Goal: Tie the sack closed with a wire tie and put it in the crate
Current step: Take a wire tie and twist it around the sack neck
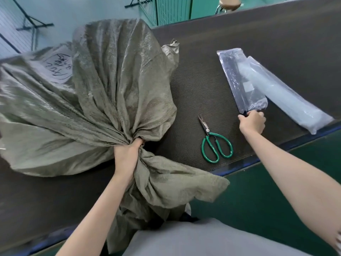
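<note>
A large grey-green woven sack (103,85) lies bulging on the dark table, its neck gathered into a bunch. My left hand (127,154) is clenched around that gathered neck, and the loose mouth of the sack spills toward me over the table edge. To the right, my right hand (251,122) pinches the near end of a clear plastic packet of dark ties (239,80). No crate is in view.
Green-handled scissors (215,143) lie on the table (258,37) between my hands. A second clear packet with white contents (284,95) lies right of the dark one. The table's blue front edge (245,163) runs diagonally; green floor lies below. A stool (229,2) stands beyond.
</note>
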`<state>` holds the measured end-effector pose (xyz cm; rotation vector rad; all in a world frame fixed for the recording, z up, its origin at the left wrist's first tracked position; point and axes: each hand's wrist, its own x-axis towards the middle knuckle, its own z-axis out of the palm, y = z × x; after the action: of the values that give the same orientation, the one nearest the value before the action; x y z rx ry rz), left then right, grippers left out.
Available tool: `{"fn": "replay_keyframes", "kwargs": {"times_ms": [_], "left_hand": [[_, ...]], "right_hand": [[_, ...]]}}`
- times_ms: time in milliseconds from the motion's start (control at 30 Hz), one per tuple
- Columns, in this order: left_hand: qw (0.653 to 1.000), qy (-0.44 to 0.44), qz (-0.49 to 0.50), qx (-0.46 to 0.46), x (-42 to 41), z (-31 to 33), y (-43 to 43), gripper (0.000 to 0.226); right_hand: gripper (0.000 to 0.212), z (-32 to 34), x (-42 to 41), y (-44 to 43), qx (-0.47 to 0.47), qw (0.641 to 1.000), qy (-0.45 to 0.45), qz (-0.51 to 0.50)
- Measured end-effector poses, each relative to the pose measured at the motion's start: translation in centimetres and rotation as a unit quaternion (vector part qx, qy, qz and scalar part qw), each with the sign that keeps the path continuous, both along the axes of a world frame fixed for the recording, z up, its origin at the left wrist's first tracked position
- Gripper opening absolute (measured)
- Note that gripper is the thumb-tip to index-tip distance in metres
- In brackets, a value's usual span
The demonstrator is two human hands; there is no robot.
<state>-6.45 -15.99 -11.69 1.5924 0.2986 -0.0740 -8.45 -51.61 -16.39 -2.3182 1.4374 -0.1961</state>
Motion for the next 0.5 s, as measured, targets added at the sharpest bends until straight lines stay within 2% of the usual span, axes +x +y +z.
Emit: {"fn": "replay_keyframes", "kwargs": {"times_ms": [133, 267, 500], "left_hand": [[1.0, -0.013, 0.024, -0.008, 0.2, -0.3, -0.6, 0.043], [0.999, -0.021, 0.036, 0.0, 0.7, -1.1, -0.9, 0.042], [0.998, -0.032, 0.044, 0.017, 1.0, -1.8, -0.9, 0.046]], "right_hand": [[0.027, -1.1, 0.0, 0.0, 0.006, 1.0, -0.005, -0.005], [0.031, -1.5, 0.6, -0.5, 0.011, 0.999, -0.027, -0.021], [0.029, -1.8, 1.3, -1.5, 0.007, 1.0, 0.002, -0.015]]}}
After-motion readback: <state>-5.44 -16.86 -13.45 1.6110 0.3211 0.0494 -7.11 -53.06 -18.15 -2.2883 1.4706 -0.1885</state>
